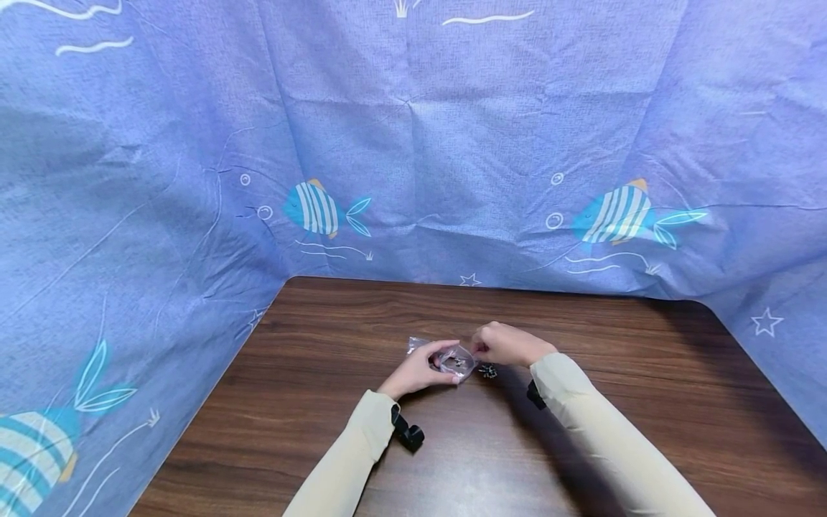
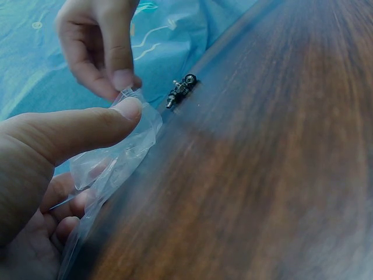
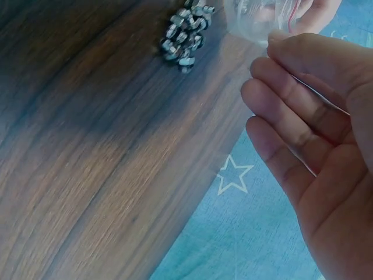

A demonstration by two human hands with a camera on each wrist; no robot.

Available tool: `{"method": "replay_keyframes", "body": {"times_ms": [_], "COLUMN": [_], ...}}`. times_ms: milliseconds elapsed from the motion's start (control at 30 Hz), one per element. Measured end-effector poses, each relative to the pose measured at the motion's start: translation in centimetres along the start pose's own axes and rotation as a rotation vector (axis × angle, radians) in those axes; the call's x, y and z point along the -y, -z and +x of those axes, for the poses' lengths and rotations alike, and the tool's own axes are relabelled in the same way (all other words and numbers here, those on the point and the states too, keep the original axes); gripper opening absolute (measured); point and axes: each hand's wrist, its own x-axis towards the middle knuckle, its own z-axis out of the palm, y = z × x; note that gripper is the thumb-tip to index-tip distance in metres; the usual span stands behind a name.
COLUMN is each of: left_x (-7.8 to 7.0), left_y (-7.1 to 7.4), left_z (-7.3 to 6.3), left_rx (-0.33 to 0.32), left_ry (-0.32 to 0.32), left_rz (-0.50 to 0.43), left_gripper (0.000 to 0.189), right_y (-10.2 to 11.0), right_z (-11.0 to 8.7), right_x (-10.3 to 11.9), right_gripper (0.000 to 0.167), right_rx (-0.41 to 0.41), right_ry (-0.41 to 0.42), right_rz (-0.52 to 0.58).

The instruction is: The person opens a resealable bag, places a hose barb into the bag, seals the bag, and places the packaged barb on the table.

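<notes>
Head view shows the left hand [image 1: 416, 370] curved round a clear plastic bag [image 1: 466, 365], thumb and fingers spread wide, and a few bits are visible inside. At 2 to 3 o'clock of the bag, the right hand [image 1: 507, 345] pinches its edge between thumb and fingertip. Small dark and silvery parts [image 1: 487, 371] lie in a heap just beside the bag, at 4 o'clock, upon the brown tabletop [image 1: 362, 316]. Farther, at 12 o'clock, hangs a blue cloth [image 1: 478, 143] with printed fish.
</notes>
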Motion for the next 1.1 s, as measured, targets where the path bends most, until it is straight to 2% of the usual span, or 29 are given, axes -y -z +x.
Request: {"method": "replay_keyframes", "body": {"times_ms": [267,433,800,1100], "left_x": [-0.1,-0.1,-0.1,-0.1], "left_y": [0.0,0.0,-0.1,-0.1], "left_z": [-0.1,-0.1,0.0,0.0], "left_rx": [0.002,0.002,0.001,0.006], "left_ry": [0.007,0.012,0.015,0.024], "left_rz": [0.005,0.010,0.007,0.019], "left_gripper": [0.068,0.069,0.068,0.069], "right_y": [-0.4,-0.9,-1.5,-1.4], "right_z": [-1.5,-2.2,-2.6,-3.1], "right_x": [-1.0,-1.5,-2.4,-2.5], "right_gripper": [0.004,0.007,0.012,0.010], "right_rx": [0.016,0.002,-0.035,-0.018], "right_ry": [-0.036,-0.011,0.111,0.121], "right_rz": [-0.007,-0.025,-0.062,-0.043]}}
